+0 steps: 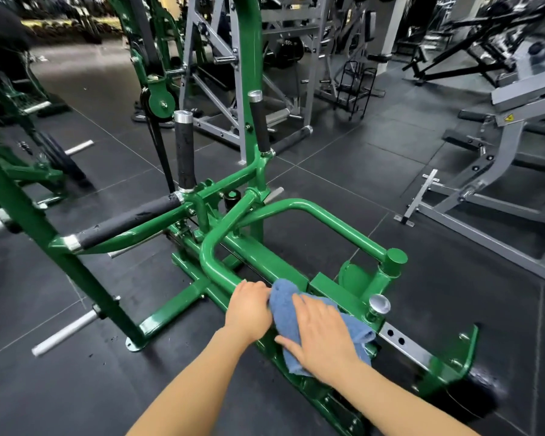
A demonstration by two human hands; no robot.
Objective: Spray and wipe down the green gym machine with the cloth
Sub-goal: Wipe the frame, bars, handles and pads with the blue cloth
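A person leans over the glossy green-painted steel gym machine (266, 212), both bare forearms reaching down to its low frame. The folded blue terry cloth (288, 313) lies draped over the machine's lower rail, near the point where the curved green tube (216, 265) bends down to meet it.

The right hand (323, 333) rests flat on top of the cloth, fingers spread and straight, pressing it against the frame. The left hand (249, 309) sits just beside it at the cloth's left edge, its fingers curled over and down around the green tube, with the fingertips hidden from here; it appears to grip the tube, touching the bunched edge of the cloth.

Just to the right of the cloth stands a short silver metal knob (379, 305) on the frame, and beyond it a grey perforated adjustment bar (403, 343) runs out to a green end bracket (463, 350). Farther up the machine, black foam-covered handles (184, 152) with silver caps rise from the green tubing. The machine stands on dark rubber floor tiles (343, 171), and a grey steel bench frame (491, 196) sits well apart to the right.
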